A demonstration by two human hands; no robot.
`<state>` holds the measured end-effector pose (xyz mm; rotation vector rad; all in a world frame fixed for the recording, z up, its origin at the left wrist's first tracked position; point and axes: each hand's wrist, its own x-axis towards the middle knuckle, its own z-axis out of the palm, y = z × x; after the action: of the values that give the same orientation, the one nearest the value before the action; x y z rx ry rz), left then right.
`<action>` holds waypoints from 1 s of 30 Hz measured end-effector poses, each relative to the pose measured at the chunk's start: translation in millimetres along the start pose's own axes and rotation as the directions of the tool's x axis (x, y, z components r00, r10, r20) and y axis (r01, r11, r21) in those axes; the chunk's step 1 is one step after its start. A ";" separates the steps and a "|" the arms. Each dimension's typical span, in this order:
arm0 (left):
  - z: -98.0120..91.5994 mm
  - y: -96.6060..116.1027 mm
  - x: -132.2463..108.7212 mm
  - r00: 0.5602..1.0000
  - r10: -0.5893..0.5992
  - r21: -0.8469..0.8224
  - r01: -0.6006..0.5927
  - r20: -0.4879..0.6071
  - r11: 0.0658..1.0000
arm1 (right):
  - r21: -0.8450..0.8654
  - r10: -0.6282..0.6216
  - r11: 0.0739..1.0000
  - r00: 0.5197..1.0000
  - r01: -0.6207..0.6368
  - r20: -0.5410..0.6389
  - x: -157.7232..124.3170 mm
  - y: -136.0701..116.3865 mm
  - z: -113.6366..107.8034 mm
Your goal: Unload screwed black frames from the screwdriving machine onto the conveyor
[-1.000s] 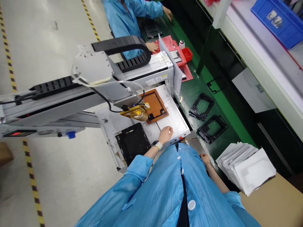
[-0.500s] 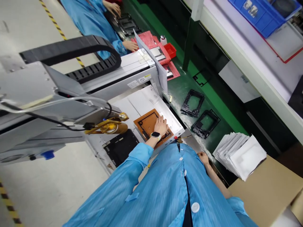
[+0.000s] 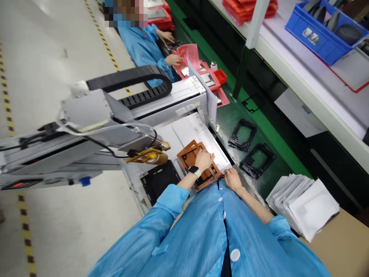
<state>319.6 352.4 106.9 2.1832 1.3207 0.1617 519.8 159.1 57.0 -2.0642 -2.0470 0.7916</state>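
Observation:
My left hand, with a watch on the wrist, lies curled on top of a brown fixture plate that sits on the machine's white bed. My right hand reaches to the plate's near right edge, its fingers bent at the corner; whether it grips the plate is hard to tell. The machine's gantry arm with a brass-coloured head hangs just left of the plate. A black frame part rests on the bed to the left of my forearm.
Two black frames lie on the green bench to the right. A stack of white bags sits at the near right on cardboard. Another person in a blue coat works farther up the line among red trays. A blue bin stands on the upper shelf.
The brown plate slid toward me on the bed and my left hand came onto it. My right hand rose from my side to the plate's near edge. The gantry head moved left.

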 end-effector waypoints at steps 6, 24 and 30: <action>-20.2 21.7 -36.2 0.986 -0.110 0.156 0.129 -0.126 0.979 | -0.159 -0.438 0.868 0.876 0.471 0.204 54.6 -68.7 26.1; -38.2 -2.0 -74.3 0.972 -0.101 0.180 0.140 -0.213 0.974 | -0.231 -0.387 0.871 0.895 0.433 0.221 52.3 -39.3 -45.3; -37.4 -7.8 -77.9 0.963 -0.143 0.140 0.177 -0.227 0.974 | -0.224 -0.356 0.924 0.912 0.311 -0.201 2.3 -39.1 -152.2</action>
<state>260.0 304.8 148.2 2.2263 1.6781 0.2430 552.6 204.8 203.7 -1.7101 -2.3139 0.2872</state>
